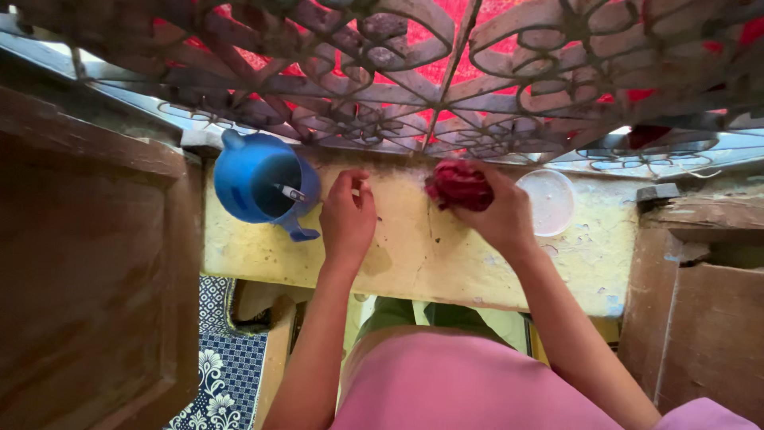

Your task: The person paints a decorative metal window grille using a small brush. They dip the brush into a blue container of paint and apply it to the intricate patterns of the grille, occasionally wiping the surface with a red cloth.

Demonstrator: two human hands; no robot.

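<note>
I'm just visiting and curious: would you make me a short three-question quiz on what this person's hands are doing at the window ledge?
1. True or false: the right hand grips a dark red bunched cloth.
2. Which thing stands nearest the left hand? A) blue jug B) white round lid C) iron grille
3. Fill in: both hands rest on the ______ ledge.

Key: 1 true; 2 A; 3 yellow.

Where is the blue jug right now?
The blue jug stands on the yellow ledge, at the picture's left, just beside the left hand, below the window grille.
</note>
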